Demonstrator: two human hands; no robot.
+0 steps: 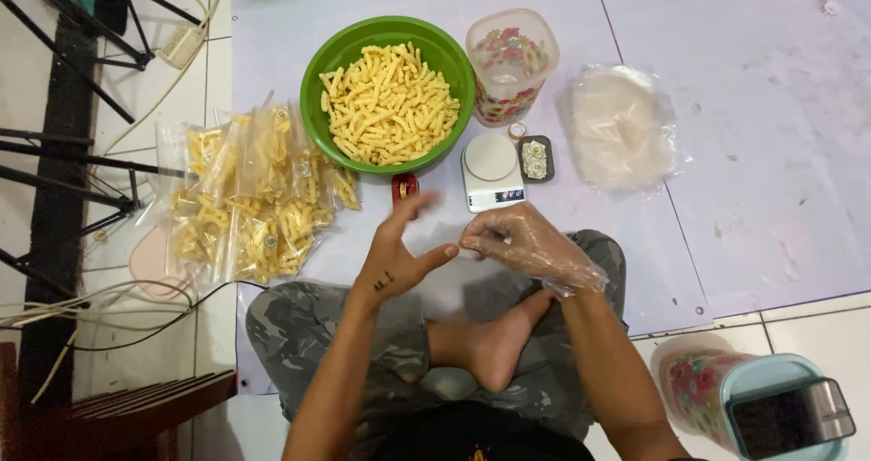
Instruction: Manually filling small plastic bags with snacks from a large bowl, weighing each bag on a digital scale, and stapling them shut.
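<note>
Fingers of gloved right hand (531, 243) pinched beside spread, empty left hand (399, 252).

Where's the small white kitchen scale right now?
In the head view, the white scale sits on the floor mat just above the gloved right hand, below and right of the green bowl of snacks, with a small dark tray beside it.

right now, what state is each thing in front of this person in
green bowl: full of yellow snack sticks
small bags: filled, piled left of the bowl
kitchen scale: platform bare
flowered jar: upright, lid off
empty plastic bags: stacked flat
lidded jar: on its side, lid on
right hand: in a clear glove, fingers pinched
left hand: bare, fingers spread
</note>
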